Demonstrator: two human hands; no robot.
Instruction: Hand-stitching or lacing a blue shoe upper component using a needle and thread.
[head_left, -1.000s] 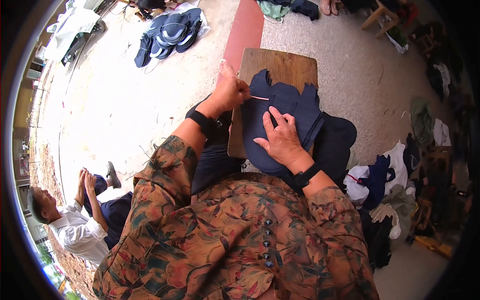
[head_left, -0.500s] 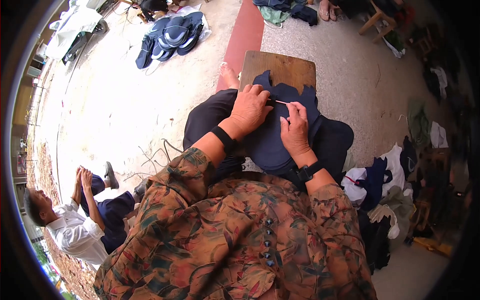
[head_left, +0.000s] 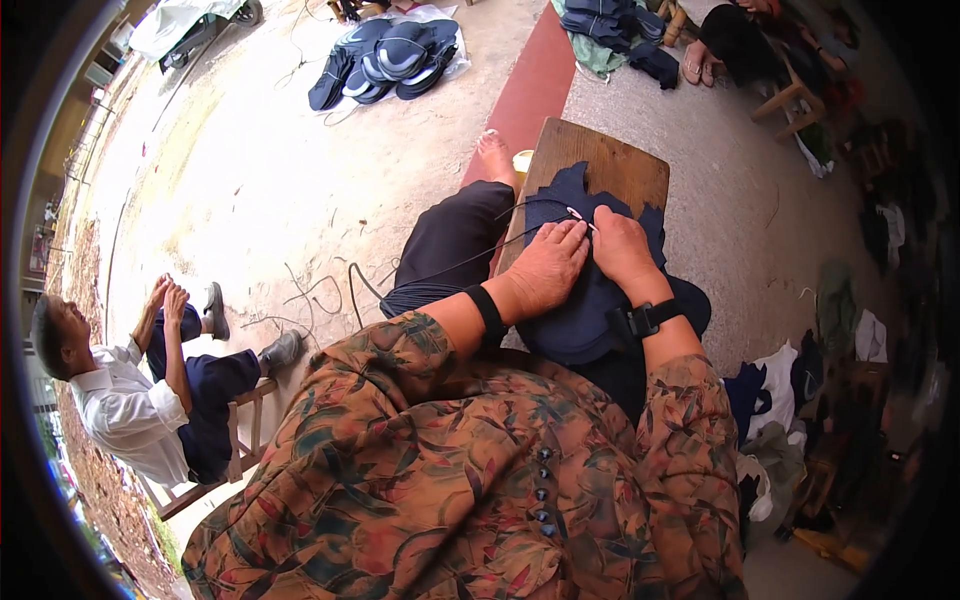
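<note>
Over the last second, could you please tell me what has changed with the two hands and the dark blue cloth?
The left hand came in from the left edge of the dark blue cloth piece to lie right beside the right hand, both now pressing the cloth near a small pale object at the fingertips. The right hand shifted slightly forward. The cloth stayed on the brown wooden board across the lap, dark thread trailing left.

Brown leaf-print blouse (head_left: 480,480), dark buttons, 2 black wristbands, black trousers (head_left: 450,240)

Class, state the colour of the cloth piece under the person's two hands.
Dark navy blue cloth piece, plain with no pattern; the head view shows it best.
</note>
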